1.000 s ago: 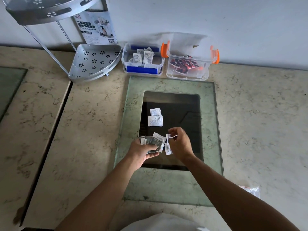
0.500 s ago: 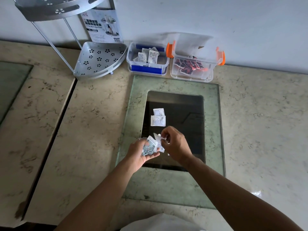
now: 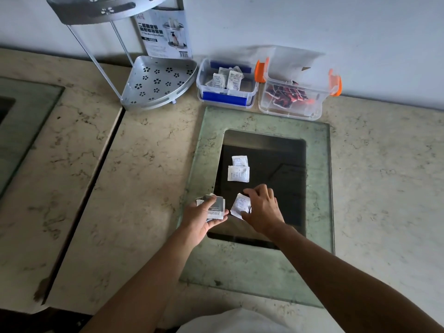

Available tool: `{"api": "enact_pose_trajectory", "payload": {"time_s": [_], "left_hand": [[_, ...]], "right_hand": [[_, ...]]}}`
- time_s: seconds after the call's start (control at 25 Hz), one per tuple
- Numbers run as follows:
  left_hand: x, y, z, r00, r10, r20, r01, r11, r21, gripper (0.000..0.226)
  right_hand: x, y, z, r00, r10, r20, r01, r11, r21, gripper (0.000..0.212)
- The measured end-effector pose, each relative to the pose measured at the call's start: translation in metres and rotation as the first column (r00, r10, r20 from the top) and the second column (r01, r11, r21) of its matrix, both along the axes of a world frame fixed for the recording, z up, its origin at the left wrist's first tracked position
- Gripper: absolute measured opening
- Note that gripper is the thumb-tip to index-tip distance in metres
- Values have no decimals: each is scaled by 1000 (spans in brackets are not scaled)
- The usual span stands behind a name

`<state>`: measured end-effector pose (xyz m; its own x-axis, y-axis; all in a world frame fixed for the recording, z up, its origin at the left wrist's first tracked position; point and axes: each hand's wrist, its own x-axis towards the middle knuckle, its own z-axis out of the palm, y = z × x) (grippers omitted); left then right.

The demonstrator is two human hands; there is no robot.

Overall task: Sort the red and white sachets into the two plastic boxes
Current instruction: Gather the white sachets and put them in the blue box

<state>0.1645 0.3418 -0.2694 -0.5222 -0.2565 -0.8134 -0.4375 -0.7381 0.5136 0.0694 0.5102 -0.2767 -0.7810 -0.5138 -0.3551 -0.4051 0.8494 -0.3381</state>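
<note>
My left hand (image 3: pixel 200 216) grips a small stack of white sachets (image 3: pixel 215 207) over the left edge of the dark glass panel. Just to its right, my right hand (image 3: pixel 262 210) pinches a single white sachet (image 3: pixel 241 205) between thumb and fingers. Two more white sachets (image 3: pixel 238 173) lie on the dark glass beyond my hands. At the back stand the two plastic boxes: the blue-clipped box (image 3: pixel 225 98) holds white sachets, the orange-clipped box (image 3: pixel 290 109) to its right holds red sachets (image 3: pixel 286 96).
A metal corner shelf rack (image 3: pixel 156 82) and its printed card (image 3: pixel 165 32) stand left of the boxes by the wall. The glass panel (image 3: pixel 319 188) is set in a marble counter. A dark gap (image 3: pixel 81 203) splits the counter on the left.
My hands have drawn slightly apart. The right hand now holds one white sachet clear of the stack that the left hand keeps. The view has shifted a little.
</note>
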Motion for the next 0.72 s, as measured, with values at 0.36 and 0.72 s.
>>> {"api": "enact_pose_trajectory", "payload": {"time_s": [0.36, 0.72], "left_hand": [[-15, 2, 2, 1000, 17, 7, -17, 1000, 22, 40], [-36, -2, 2, 996, -21, -82, 17, 999, -44, 24]], "right_hand": [[-9, -24, 20, 977, -184, 107, 213, 874, -436, 16], [-49, -38, 13, 941, -296, 166, 338, 868, -363, 26]]}}
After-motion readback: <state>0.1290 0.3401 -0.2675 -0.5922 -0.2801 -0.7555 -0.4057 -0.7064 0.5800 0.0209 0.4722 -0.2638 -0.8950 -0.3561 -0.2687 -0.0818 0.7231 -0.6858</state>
